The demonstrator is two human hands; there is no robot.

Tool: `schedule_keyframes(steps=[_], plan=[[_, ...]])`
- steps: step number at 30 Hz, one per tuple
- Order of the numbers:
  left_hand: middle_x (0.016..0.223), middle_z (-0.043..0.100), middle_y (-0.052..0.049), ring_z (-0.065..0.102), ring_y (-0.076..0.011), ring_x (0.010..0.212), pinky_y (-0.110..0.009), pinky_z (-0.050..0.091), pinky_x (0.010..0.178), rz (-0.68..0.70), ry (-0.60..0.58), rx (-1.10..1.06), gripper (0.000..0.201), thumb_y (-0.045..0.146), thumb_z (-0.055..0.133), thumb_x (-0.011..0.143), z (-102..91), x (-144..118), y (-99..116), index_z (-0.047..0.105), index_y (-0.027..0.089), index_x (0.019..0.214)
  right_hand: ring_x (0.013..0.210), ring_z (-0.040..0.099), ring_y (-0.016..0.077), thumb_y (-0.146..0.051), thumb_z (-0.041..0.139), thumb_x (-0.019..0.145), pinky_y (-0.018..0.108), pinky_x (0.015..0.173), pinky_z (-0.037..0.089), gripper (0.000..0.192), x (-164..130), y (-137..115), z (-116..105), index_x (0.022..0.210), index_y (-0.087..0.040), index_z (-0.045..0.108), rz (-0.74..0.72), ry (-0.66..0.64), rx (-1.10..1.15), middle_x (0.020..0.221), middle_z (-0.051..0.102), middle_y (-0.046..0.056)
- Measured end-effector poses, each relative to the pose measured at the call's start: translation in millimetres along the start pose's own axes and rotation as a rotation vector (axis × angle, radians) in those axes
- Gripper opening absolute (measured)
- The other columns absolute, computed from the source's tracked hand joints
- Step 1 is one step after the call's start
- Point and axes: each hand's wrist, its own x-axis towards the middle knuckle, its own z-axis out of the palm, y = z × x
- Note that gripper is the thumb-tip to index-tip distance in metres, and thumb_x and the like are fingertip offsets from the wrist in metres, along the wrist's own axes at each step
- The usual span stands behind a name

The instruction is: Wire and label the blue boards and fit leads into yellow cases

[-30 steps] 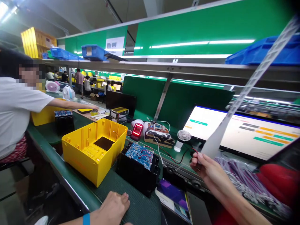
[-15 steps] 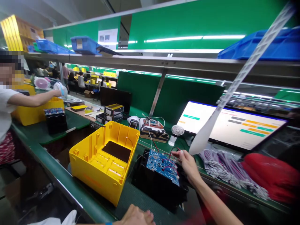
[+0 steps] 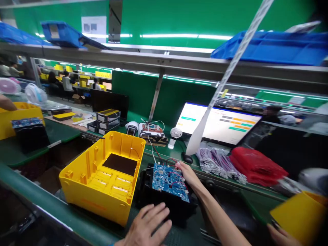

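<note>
A black battery pack (image 3: 164,205) with a blue circuit board (image 3: 169,179) on top stands on the green belt, right beside an open yellow housing (image 3: 102,184). My left hand (image 3: 148,225) lies flat against the pack's near side, fingers spread and holding nothing. At the board's far right corner my right hand (image 3: 186,169) pinches a red wire (image 3: 171,160) that loops over the board.
Behind the pack are a lit monitor (image 3: 217,123), a small white fan (image 3: 175,135), purple-white cable bundles (image 3: 217,162) and red bundles (image 3: 256,164). A white strip (image 3: 217,92) hangs down. Another person's hand (image 3: 280,235) is at a yellow housing (image 3: 302,215) at the lower right. A co-worker's arm (image 3: 6,102) shows far left.
My right hand carried the wire from near the monitor down to the board's corner. My left hand moved forward onto the pack. The view swung right.
</note>
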Motion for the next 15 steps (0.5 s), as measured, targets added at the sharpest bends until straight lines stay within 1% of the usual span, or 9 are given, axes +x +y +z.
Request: schedule_keyframes(steps=[1,3,4,6,9,12,15], plan=[[0.137,0.051,-0.015,0.039,-0.0305,0.134,-0.044,0.042,0.103,-0.036,0.034,0.033,0.050,0.039,0.047,0.090,-10.9,9,0,0.046,0.012,0.133,0.061,0.049,0.0165,-0.066,0.051,0.071,0.029,0.061,0.040,0.046,-4,-1,3,0.064,-0.020,0.051,-0.003,-0.009,0.001,0.062,0.055,0.001],[0.144,0.041,-0.018,0.031,-0.0345,0.137,-0.051,0.034,0.106,-0.189,0.059,0.083,0.057,0.035,0.055,0.086,-22.9,25,0,0.042,0.012,0.136,0.061,0.049,0.0165,-0.066,0.048,0.074,0.029,0.061,0.041,0.046,-12,-2,8,0.065,-0.021,0.050,-0.014,-0.025,0.003,0.063,0.056,0.001],[0.144,0.040,-0.017,0.030,-0.0350,0.137,-0.054,0.031,0.108,-0.265,0.066,0.096,0.058,0.033,0.058,0.084,-23.9,31,1,0.042,0.012,0.136,0.061,0.050,0.0167,-0.065,0.046,0.075,0.029,0.062,0.042,0.046,-16,-3,10,0.065,-0.021,0.049,-0.021,-0.029,0.000,0.063,0.056,0.001],[0.140,0.045,-0.015,0.034,-0.0325,0.135,-0.054,0.028,0.109,-0.349,0.091,0.109,0.054,0.029,0.061,0.084,-18.6,38,0,0.046,0.017,0.134,0.064,0.053,0.0179,-0.063,0.044,0.079,0.030,0.065,0.043,0.045,-20,-5,9,0.066,-0.020,0.050,-0.042,-0.036,-0.011,0.066,0.059,0.003],[0.128,0.056,-0.010,0.043,-0.0267,0.128,-0.048,0.031,0.108,-0.331,0.164,0.105,0.046,0.023,0.061,0.085,-5.1,37,-5,0.051,0.022,0.130,0.075,0.057,0.0203,-0.060,0.045,0.081,0.032,0.073,0.044,0.044,-19,-14,0,0.071,-0.019,0.057,-0.097,-0.044,-0.047,0.076,0.063,0.005],[0.125,0.058,-0.009,0.045,-0.0263,0.126,-0.045,0.034,0.104,-0.321,0.173,0.097,0.046,0.021,0.061,0.085,2.0,33,-10,0.051,0.023,0.130,0.079,0.054,0.0206,-0.058,0.051,0.079,0.031,0.076,0.042,0.044,-11,-31,-11,0.075,-0.017,0.065,-0.153,-0.039,-0.090,0.079,0.062,0.005],[0.126,0.057,-0.009,0.046,-0.0268,0.125,-0.046,0.036,0.103,-0.322,0.168,0.097,0.047,0.021,0.061,0.085,3.2,30,-12,0.050,0.024,0.131,0.076,0.053,0.0185,-0.055,0.057,0.077,0.029,0.072,0.041,0.042,-4,-51,-10,0.079,-0.016,0.070,-0.175,-0.088,-0.087,0.077,0.060,0.004]])
